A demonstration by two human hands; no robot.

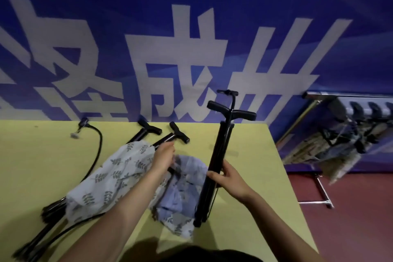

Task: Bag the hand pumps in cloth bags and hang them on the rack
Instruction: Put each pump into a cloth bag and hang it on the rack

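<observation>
Dark garment (204, 254), bottom edge, nearest the lens; two bare forearms extend from it over a yellow-green table (53, 166). Right hand (228, 178): fingers and thumb wrapped round the barrel of an upright black hand pump (214, 166), foot on the table, T-handle uppermost. Left hand (163, 156): fingers curled into the mouth of a crumpled blue leaf-print cloth bag (178, 195), lying just left of the pump's foot. Further left, a white leaf-print cloth bag (110, 178) lies over two flat pumps (168, 137), handles protruding toward the wall. One loose black hose (95, 151), far left. Blue banner (191, 27) with large pale characters behind. Metal rack (348, 117), right of the table, carries hanging bagged items; details blurred.
</observation>
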